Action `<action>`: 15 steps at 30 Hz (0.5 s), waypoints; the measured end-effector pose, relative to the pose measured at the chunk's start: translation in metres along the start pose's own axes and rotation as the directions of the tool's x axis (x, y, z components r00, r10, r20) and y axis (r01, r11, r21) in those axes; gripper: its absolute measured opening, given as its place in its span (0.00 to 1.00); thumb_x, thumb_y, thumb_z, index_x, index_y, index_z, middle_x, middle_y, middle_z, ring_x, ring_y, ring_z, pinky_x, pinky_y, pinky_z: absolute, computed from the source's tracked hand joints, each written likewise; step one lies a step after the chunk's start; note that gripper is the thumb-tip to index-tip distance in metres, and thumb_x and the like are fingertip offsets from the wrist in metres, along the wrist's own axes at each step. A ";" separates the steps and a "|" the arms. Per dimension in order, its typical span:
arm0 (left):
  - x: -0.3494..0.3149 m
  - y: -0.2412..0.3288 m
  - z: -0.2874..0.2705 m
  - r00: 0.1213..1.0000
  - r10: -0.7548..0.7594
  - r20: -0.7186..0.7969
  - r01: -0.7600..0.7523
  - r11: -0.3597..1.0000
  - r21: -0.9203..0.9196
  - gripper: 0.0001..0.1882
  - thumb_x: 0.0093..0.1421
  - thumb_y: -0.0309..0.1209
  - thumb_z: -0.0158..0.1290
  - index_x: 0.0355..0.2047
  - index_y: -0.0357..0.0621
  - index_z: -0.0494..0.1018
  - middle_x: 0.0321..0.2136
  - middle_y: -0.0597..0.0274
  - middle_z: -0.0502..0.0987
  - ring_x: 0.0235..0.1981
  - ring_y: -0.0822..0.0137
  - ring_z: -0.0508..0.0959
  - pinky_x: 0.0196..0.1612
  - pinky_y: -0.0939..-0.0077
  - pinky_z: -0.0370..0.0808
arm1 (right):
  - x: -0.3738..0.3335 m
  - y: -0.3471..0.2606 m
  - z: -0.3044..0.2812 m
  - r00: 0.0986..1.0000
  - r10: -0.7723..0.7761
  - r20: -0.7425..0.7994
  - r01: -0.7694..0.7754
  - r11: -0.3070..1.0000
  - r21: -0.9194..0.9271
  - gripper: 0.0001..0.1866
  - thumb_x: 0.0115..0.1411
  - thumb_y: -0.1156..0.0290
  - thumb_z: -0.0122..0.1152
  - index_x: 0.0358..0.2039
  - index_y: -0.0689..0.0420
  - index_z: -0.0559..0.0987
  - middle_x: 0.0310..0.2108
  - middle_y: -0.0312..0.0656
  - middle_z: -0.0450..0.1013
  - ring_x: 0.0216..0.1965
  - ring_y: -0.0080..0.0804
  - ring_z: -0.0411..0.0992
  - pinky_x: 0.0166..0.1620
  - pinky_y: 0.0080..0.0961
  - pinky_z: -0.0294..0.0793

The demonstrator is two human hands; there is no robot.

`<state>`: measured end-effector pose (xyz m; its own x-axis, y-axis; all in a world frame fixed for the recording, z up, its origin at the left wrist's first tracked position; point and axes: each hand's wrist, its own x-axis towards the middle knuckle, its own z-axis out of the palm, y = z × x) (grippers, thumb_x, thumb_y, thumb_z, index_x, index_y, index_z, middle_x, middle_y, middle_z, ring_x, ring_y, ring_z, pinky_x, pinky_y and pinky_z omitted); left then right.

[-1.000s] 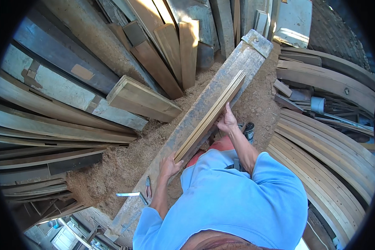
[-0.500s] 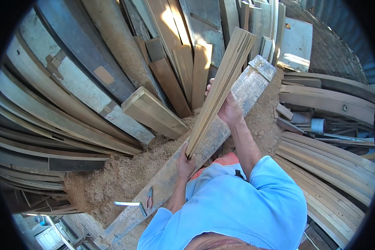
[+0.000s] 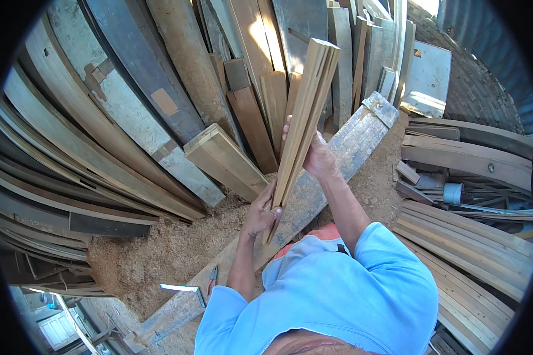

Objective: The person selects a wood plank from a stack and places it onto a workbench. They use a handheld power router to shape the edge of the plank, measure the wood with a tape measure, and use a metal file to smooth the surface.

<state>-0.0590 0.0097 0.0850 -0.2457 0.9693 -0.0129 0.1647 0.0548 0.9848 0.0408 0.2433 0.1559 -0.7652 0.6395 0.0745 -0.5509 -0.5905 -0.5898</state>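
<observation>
Head: slats (wooden) in both hands

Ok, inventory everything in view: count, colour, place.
wooden strips: several, tan, in both hands
bench plank: one, grey, below strips
pliers: one, reddish handles, on plank
metal square: one, silver, beside pliers
leaning boards: many, brown to bluish, left and top
stacked timber: many, tan, right
small container: one, pale blue, right
panel: one, whitish, upper right
sawdust: uncounted, brown, on ground
shirt: one, light blue, bottom centre
left hand: one, bare, strips' lower end
right hand: one, bare, further up
</observation>
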 end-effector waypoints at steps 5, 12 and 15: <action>0.041 0.044 -0.006 0.999 0.033 -0.011 -0.034 0.966 -0.255 0.65 0.50 0.56 0.67 0.74 0.36 0.41 0.72 0.45 0.55 0.73 0.54 0.55 0.73 0.62 0.50 | 0.008 0.008 0.015 1.000 -0.024 -0.003 0.024 1.000 0.000 0.38 0.61 0.45 0.64 0.62 0.60 0.70 0.49 0.40 0.76 0.49 0.30 0.75 0.53 0.26 0.77; 0.053 0.033 0.001 0.998 0.033 -0.053 -0.051 0.915 -0.400 0.69 0.41 0.49 0.73 0.75 0.40 0.41 0.70 0.45 0.56 0.72 0.54 0.56 0.73 0.61 0.49 | 0.002 0.013 -0.006 0.994 -0.021 -0.107 0.011 0.996 -0.094 0.34 0.65 0.49 0.62 0.62 0.61 0.69 0.49 0.42 0.75 0.50 0.30 0.75 0.54 0.27 0.76; 0.046 0.034 0.011 0.988 -0.004 -0.157 -0.048 0.945 -0.324 0.67 0.38 0.42 0.74 0.74 0.41 0.46 0.69 0.48 0.58 0.71 0.55 0.57 0.73 0.62 0.50 | -0.019 -0.019 0.014 0.977 -0.204 -0.056 0.147 0.845 -0.514 0.38 0.66 0.51 0.62 0.66 0.63 0.62 0.52 0.47 0.72 0.54 0.35 0.72 0.58 0.34 0.72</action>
<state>-0.0542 0.0586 0.1164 -0.3935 0.9193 0.0103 -0.1427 -0.0721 0.9871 0.0614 0.2352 0.1768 -0.6167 0.7730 0.1485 -0.4067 -0.1513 -0.9009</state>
